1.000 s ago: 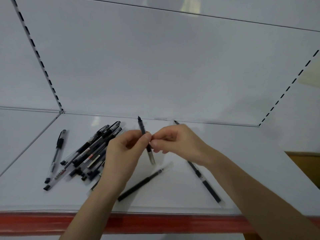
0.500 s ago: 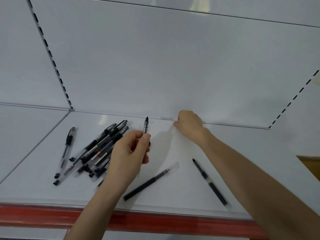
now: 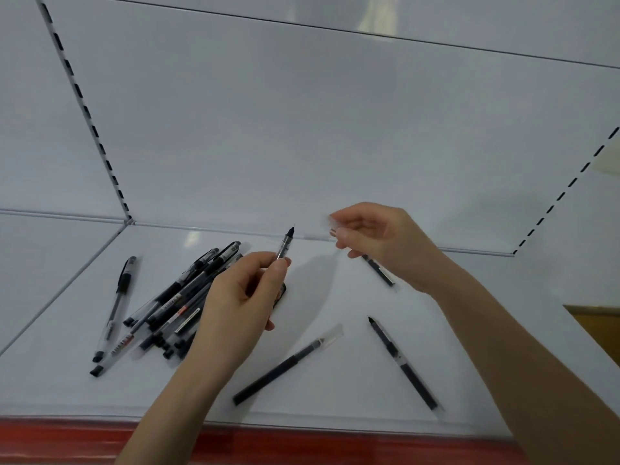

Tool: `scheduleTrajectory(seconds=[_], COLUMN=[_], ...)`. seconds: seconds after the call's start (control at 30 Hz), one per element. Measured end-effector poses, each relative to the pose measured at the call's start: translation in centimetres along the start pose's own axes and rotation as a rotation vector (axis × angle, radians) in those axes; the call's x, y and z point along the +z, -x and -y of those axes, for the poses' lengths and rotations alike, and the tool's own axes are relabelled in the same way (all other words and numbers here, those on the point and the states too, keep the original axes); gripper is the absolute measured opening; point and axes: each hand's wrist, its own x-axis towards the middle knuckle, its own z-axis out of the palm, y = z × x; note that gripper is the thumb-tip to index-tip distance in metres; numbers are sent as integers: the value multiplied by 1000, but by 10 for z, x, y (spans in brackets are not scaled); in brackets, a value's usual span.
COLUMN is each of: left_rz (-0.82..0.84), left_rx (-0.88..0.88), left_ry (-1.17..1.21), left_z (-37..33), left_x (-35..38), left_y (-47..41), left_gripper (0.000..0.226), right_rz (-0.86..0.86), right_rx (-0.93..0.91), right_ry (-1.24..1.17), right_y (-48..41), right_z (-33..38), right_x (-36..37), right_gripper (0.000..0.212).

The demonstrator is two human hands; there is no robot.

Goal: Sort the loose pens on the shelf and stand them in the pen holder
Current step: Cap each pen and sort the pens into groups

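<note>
Pen [image 3: 285, 245] points up, pinched by left hand [image 3: 241, 297]; right hand [image 3: 385, 243] pinches a blurry clear cap [image 3: 328, 220] just beside its tip.

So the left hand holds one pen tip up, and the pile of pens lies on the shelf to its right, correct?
No. The head view shows the pile of pens on the shelf to the left of the left hand, not its right. The held pen does point tip up.
</note>
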Motion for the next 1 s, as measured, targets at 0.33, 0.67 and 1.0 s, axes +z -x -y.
scheduleTrajectory(seconds=[0.33,0.67,1.0], left_rz=[77,152,66], left_rx=[89,120,149], left_ry=[-34,-130,-92], left_z=[-12,-14,-8], left_x=[2,-4,2], left_y=[4,8,12], left_gripper=[15,10,11], right_rz=[37,150,-235], right_rx=[-125,-63,-155], right_ry=[178,244,51], right_y=[16,11,18], right_z=[39,48,31], right_x=[-13,-4,28], right_gripper=[31,22,15])
